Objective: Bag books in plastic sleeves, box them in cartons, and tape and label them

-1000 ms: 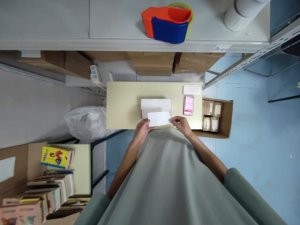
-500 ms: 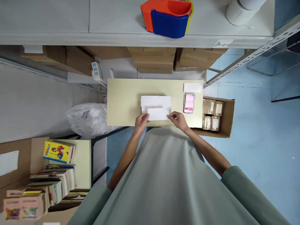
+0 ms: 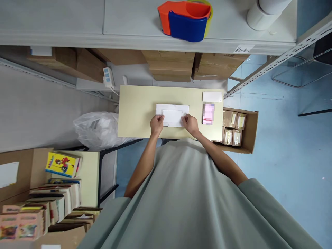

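Note:
Both of my hands grip a small white rectangular card (image 3: 172,118) by its two ends. Its left end is pinched in my left hand (image 3: 157,124), the right end in my right hand (image 3: 190,124). Beneath it lies a larger white flat piece (image 3: 159,108), perhaps a thin box, on the cream table (image 3: 135,110). The card covers much of that piece; whether the two touch, I cannot tell. To the right on the table are a pink phone-like item (image 3: 208,114), partly blurred, and a white slip (image 3: 212,96).
A shelf (image 3: 129,39) spans the far side, bearing an orange and blue holder (image 3: 187,26) and a white roll (image 3: 261,15). Cardboard boxes (image 3: 169,65) sit below it. An open carton (image 3: 250,133) stands right of the table. Left are a plastic bag (image 3: 97,129) and books (image 3: 62,164).
Both hands have moved the small card away from me, from the near edge of the larger white piece to over its middle. The view has shifted slightly.

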The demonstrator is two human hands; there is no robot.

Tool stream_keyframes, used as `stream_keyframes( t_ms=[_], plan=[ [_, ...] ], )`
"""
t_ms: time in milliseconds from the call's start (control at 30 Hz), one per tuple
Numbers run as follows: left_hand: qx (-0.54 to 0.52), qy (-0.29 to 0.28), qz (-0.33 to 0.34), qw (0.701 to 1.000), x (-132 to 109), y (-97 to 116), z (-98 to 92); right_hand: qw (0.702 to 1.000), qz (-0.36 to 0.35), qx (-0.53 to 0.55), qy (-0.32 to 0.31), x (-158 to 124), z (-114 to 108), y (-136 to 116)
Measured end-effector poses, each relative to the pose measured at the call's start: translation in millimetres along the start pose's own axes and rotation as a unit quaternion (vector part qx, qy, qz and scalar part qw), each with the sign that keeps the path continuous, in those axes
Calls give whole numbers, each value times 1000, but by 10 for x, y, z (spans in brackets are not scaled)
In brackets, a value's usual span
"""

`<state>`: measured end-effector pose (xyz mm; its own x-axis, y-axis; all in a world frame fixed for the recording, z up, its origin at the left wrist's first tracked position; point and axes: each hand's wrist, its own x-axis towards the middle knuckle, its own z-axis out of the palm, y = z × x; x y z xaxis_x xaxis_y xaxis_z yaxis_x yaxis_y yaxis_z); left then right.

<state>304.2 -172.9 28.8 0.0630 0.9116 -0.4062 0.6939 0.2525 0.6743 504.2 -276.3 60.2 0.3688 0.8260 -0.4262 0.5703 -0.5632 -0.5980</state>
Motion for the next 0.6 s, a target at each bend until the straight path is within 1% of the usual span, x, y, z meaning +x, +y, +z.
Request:
stream_keyframes(
  t_ms=[267,400,467,500,600],
  plan=[
    [49,15,-5,999,28,61,34,997,12,-66,-25,82,-8,-102],
    [68,15,-19,997,45,93,33,995,15,-87,-38,140,-38,-93],
    [71,10,-21,997,51,98,24,996,20,-64,-51,160,-72,-49],
    [71,7,-20,997,53,99,18,997,22,-37,-68,173,-94,-24],
    [68,4,-18,998,57,98,3,986,43,57,-153,268,-173,27]
  ],
)
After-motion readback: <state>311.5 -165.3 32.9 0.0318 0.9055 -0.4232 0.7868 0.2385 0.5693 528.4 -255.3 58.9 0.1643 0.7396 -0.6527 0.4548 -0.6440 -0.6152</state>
